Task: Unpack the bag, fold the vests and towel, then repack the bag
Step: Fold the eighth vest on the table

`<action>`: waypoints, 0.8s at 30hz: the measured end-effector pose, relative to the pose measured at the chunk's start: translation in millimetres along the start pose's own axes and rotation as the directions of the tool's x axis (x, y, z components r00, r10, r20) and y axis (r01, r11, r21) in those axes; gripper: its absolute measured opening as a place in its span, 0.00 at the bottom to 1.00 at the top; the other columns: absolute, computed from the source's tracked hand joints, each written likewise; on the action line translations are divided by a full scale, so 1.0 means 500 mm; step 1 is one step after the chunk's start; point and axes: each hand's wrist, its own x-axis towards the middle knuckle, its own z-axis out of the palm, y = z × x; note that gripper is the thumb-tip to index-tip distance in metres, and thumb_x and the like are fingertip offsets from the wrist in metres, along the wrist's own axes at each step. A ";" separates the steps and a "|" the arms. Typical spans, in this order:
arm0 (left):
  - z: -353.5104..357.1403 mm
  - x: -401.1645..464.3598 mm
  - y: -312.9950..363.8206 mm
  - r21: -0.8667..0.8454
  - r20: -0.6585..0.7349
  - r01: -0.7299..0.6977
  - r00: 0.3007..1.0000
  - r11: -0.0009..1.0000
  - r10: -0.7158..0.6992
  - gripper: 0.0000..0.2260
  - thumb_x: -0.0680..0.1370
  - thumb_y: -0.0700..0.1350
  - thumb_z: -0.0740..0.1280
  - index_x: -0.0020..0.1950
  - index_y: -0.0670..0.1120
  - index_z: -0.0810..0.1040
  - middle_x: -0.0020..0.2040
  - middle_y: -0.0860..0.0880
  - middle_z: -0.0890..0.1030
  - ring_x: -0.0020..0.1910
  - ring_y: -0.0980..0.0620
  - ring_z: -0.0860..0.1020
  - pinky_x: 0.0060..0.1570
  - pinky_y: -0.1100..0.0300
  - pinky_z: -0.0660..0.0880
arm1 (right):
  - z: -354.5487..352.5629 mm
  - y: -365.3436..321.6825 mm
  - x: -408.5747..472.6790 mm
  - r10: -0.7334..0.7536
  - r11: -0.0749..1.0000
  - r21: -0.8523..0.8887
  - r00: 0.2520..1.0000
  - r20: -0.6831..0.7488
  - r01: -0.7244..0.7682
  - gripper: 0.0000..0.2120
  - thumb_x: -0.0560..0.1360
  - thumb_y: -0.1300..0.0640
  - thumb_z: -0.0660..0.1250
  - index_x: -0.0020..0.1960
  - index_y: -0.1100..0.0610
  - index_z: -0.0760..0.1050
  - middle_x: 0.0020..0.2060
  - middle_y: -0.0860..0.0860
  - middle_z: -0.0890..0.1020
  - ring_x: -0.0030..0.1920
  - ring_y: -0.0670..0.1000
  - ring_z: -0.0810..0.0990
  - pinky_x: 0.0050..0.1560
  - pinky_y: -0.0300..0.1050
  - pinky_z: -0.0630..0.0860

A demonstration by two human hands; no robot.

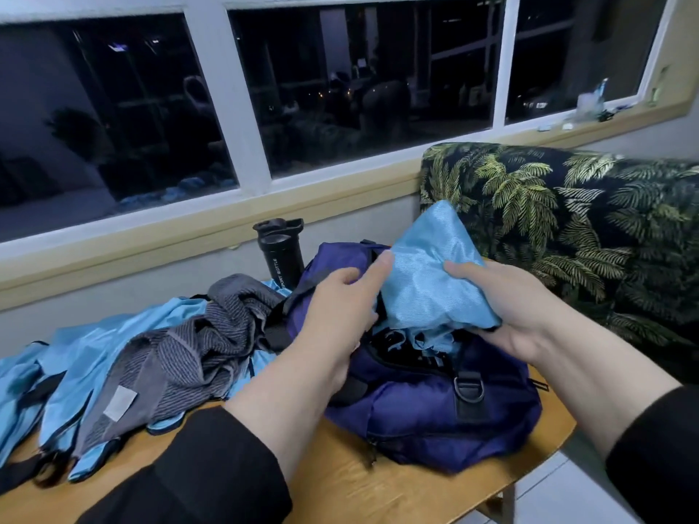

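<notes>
Unpacking is nearly done: both hands, left point(340, 296) and right point(503, 308), grip a vest point(427, 274) above the open bag point(435, 417); other vests point(83, 353) and towel point(181, 346) lie unfolded on the bench point(378, 493).

One bag point(435, 406), one towel point(189, 349), one bottle point(281, 255), two hands point(340, 308).

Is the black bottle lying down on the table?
No, the black bottle stands upright behind the purple bag.
</notes>
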 end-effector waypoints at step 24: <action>-0.055 0.083 0.060 -0.549 0.115 0.184 0.983 0.816 -0.144 0.16 0.80 0.43 0.69 0.68 0.42 0.77 0.57 0.40 0.85 0.54 0.40 0.85 0.54 0.41 0.82 | -0.045 -0.031 0.099 -0.125 -0.054 -0.984 0.976 0.177 0.171 0.18 0.76 0.41 0.71 0.59 0.51 0.80 0.53 0.49 0.82 0.54 0.54 0.79 0.55 0.49 0.76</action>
